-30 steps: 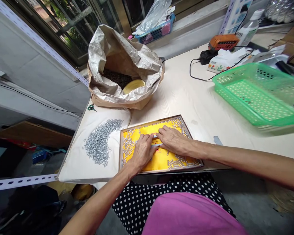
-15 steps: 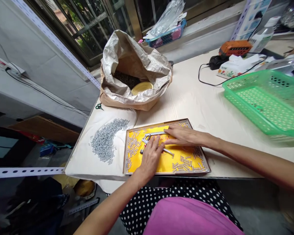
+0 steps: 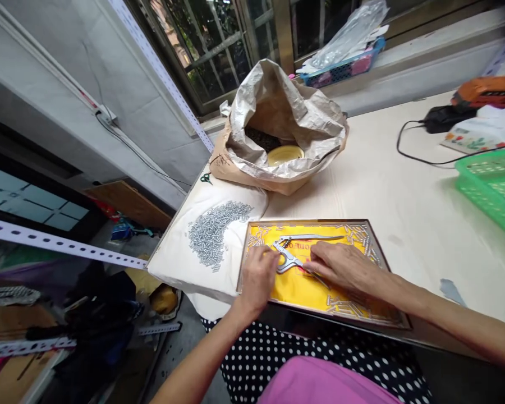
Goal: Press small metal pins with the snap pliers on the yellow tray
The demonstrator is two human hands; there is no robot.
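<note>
A silver pair of pliers [image 3: 291, 262], with a rounded jaw, a dark coil spring and two long handles, lies in a shallow tray [image 3: 309, 221] lined in yellow. My right hand [image 3: 345, 270] closes its thumb and fingers over the lower handle; the upper handle is outside its grip. At the jaw end my left hand [image 3: 257, 279] is closed, fingertips pinched close to the jaws. Whatever those fingers hold is too small or hidden to make out. Small silver pins [image 3: 347, 306] lie scattered along the tray's sides and front corner.
Left of the tray, a heap of small silver pins [image 3: 212, 235] rests on white cloth [image 3: 172, 255]. Behind stand an open paper sack [image 3: 256, 177] with a yellow bowl [image 3: 285, 154] inside and green-handled scissors [image 3: 206, 178]. A green basket [image 3: 494, 191] and black cable [image 3: 425, 161] are at right.
My view has swung left, so everything sits further right. My hands, spread over the tray before, have closed; my left has drawn back to the jaws, and my right has come down onto the lower handle.
</note>
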